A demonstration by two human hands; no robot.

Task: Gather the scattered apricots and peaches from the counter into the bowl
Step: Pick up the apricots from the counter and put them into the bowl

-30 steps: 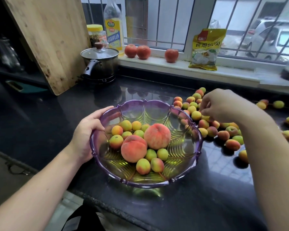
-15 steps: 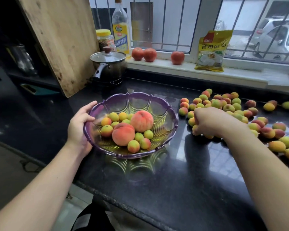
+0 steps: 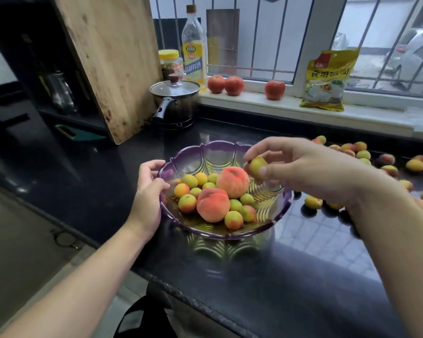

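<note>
Lifted off the counter since 0.5 s ago, the right hand now hangs over the right rim of the purple bowl, thumb and fingertips pinching a yellow-green apricot above the fruit inside. Its other fingers are loosely curled. At the bowl's left rim, the left hand grips the edge, thumb inside and fingers curled around the outside, as before. Inside the bowl lie 2 peaches among small apricots. More scattered apricots lie on the dark counter to the right, beyond the right forearm.
</note>
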